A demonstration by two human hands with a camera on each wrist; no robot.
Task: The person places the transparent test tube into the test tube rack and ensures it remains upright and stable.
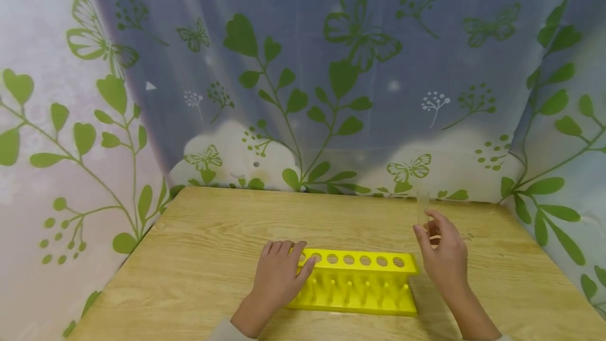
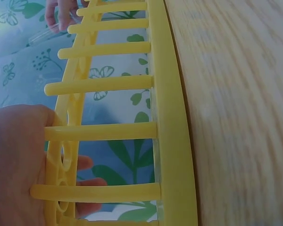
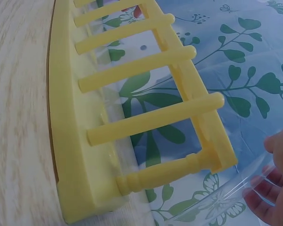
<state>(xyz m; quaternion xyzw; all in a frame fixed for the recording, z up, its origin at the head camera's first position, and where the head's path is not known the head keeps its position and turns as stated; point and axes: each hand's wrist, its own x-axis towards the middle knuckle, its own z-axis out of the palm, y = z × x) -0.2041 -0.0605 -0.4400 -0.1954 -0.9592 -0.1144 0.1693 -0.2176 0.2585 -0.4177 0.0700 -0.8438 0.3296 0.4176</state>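
Note:
A yellow test tube rack (image 1: 360, 304) stands on the table, with a row of round holes along its top bar and upright pegs (image 2: 104, 85) below. At its left end my left hand (image 1: 279, 272) grips the top bar, thumb in front and fingers behind, as the left wrist view shows. Beyond the rack's right end, my right hand (image 1: 445, 251) pinches a clear test tube (image 1: 423, 208) between thumb and fingers, apart from the rack. In the right wrist view the transparent tube (image 3: 214, 190) slants past the rack's end post (image 3: 165, 175). None of the visible holes has a tube in it.
The wood-grain table (image 1: 203, 236) runs back to a blue cloth backdrop (image 1: 303, 93) printed with green leaves and butterflies. Similar printed cloth hangs on the left side (image 1: 57, 183) and the right side (image 1: 568, 183).

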